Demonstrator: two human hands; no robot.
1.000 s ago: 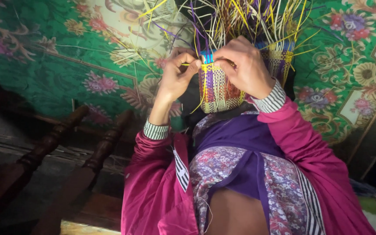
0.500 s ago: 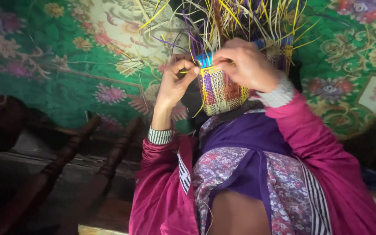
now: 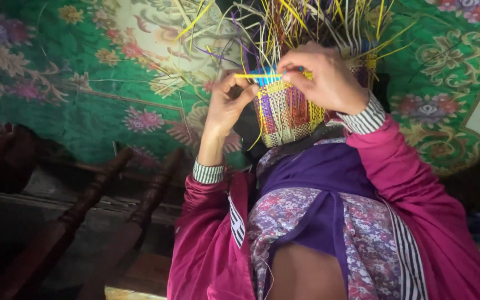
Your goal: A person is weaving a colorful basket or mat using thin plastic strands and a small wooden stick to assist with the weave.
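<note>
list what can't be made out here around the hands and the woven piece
Head view only:
- Right hand covers the woven piece's upper right part.
- Loose strips run off the top edge; ends unseen.
- Left hand fingertips on the yellow strip: grip unclear.
- Dark wooden legs: too dim.

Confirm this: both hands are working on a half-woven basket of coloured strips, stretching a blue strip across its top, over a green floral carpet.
Not quite: the strip stretched between the left hand and right hand is yellow, not blue. The head view shows it across the top of the half-woven basket, over the green floral carpet.
</note>
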